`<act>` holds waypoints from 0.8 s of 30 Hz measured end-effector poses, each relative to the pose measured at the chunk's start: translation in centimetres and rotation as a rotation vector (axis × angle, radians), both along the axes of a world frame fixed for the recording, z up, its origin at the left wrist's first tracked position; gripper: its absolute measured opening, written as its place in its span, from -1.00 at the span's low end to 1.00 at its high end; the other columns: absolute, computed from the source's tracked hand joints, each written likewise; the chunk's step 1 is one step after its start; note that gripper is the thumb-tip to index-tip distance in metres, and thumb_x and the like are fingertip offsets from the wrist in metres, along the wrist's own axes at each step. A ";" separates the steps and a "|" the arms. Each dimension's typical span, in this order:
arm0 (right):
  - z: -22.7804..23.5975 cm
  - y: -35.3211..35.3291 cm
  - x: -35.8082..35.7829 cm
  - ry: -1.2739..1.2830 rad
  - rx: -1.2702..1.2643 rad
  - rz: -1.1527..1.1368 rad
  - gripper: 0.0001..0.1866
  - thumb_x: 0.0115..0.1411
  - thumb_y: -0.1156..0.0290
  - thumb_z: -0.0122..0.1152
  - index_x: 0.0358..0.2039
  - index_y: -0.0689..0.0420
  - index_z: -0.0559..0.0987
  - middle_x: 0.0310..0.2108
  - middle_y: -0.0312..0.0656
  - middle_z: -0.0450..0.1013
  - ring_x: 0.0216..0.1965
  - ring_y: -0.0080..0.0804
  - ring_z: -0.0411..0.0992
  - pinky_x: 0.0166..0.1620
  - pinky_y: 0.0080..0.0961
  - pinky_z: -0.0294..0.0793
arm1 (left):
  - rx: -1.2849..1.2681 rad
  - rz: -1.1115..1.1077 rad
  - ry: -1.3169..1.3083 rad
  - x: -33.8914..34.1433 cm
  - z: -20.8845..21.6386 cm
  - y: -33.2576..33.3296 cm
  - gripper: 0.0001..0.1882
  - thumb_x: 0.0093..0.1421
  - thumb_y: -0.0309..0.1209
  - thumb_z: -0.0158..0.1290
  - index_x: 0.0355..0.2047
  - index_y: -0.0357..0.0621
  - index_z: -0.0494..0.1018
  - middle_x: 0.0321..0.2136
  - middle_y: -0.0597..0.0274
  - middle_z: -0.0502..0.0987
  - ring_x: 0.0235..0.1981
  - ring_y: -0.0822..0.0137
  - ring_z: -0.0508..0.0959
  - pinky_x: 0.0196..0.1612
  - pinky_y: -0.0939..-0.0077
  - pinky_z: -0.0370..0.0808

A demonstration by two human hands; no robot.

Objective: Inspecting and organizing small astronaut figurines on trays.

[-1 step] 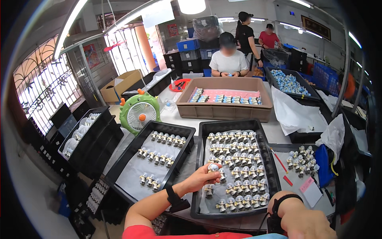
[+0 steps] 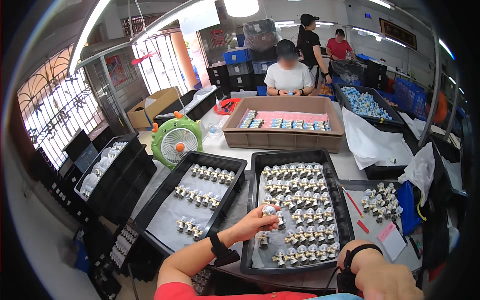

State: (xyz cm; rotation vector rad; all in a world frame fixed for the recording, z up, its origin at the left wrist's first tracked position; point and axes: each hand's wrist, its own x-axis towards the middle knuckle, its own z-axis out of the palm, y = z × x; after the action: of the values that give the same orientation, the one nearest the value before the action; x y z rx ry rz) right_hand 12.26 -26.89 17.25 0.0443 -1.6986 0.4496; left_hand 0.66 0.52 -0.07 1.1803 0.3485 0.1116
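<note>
One small figurine [image 2: 268, 211] is pinched in our L grip [image 2: 250, 225], its pale head showing at the top, over the near-left part of the R tray [image 2: 340, 210]. Another figurine stands just beside it on the R, & one more lies just below our hand. Our R grip [image 2: 390, 284] is at the lower R edge, partly cut off, so we can't tell if it's spread or pressed together.

The R tray is black, lined w/ white paper [image 2: 256, 256], & carries approx. six rows of like figurines [image 2: 310, 216]. Next to it on our L, the L tray [image 2: 170, 189], also black & lined, has three spaced rows, the nearest v. short. R of the R tray: a loose heap [image 2: 381, 202] of figurines, a red pen [image 2: 353, 201], a notepad [image 2: 392, 242] & a blue pouch [image 2: 411, 207].

Further out, on the pale surface [image 2: 214, 145], we've a green fan [image 2: 179, 146] behind the L tray, & a brown bin [image 2: 280, 141] beyond the R one, w/ blue-&-white figurines [image 2: 300, 125] on a pink sheet [image 2: 285, 116]. Behind that bin, a person [image 2: 287, 77] in a white top & dark cap faces us. Far R: a black bin [image 2: 345, 107] of small blue pieces [image 2: 367, 105].
</note>
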 end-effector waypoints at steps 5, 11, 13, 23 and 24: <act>0.4 -0.8 0.3 -0.054 -0.033 -0.202 -0.45 0.13 0.50 0.17 0.14 -0.20 0.37 0.17 -0.46 0.30 0.20 -0.26 0.24 0.23 -0.26 0.08 | 0.009 -0.008 0.006 0.1 0.1 -0.1 -0.56 0.23 -0.32 0.05 0.08 -0.09 0.21 -0.30 0.36 0.43 -0.31 0.56 0.48 -0.19 0.65 0.41; -0.7 0.2 -1.0 0.119 -0.081 -0.354 -0.80 0.17 0.56 0.04 -0.24 -0.03 0.50 -0.06 -0.36 0.49 0.11 -0.17 0.35 0.18 -0.22 0.19 | 0.016 -0.011 -0.001 0.2 0.3 -0.1 -0.56 0.24 -0.32 0.04 0.08 -0.08 0.20 -0.31 0.38 0.43 -0.31 0.57 0.48 -0.19 0.65 0.40; -1.1 0.3 -1.0 0.091 -0.139 -0.369 -0.81 0.17 0.55 0.04 -0.25 -0.03 0.50 -0.07 -0.36 0.50 0.10 -0.18 0.35 0.18 -0.22 0.19 | 0.032 -0.007 0.005 0.2 0.4 -0.1 -0.56 0.24 -0.32 0.04 0.08 -0.08 0.20 -0.31 0.38 0.43 -0.31 0.56 0.48 -0.18 0.64 0.41; -2.1 2.7 0.1 -0.042 -0.246 -0.279 -0.85 0.17 0.53 0.05 -0.29 -0.04 0.49 -0.11 -0.36 0.51 0.06 -0.19 0.38 0.16 -0.23 0.20 | 0.042 0.037 0.011 0.2 0.4 -0.3 -0.58 0.23 -0.38 0.03 0.07 -0.13 0.23 -0.28 0.31 0.46 -0.28 0.48 0.50 -0.21 0.62 0.41; -2.2 2.9 0.0 -0.045 -0.240 -0.274 -0.85 0.17 0.53 0.05 -0.30 -0.04 0.48 -0.11 -0.37 0.51 0.06 -0.20 0.38 0.16 -0.24 0.20 | 0.041 0.044 0.016 0.2 0.4 -0.3 -0.59 0.23 -0.39 0.03 0.07 -0.13 0.24 -0.28 0.31 0.46 -0.28 0.48 0.50 -0.21 0.62 0.41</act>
State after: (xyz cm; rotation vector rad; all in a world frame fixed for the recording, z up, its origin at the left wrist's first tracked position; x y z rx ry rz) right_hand 12.23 -24.02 15.05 -0.3719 -1.6536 0.4471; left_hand 0.86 0.24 0.36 1.2145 0.3879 0.1479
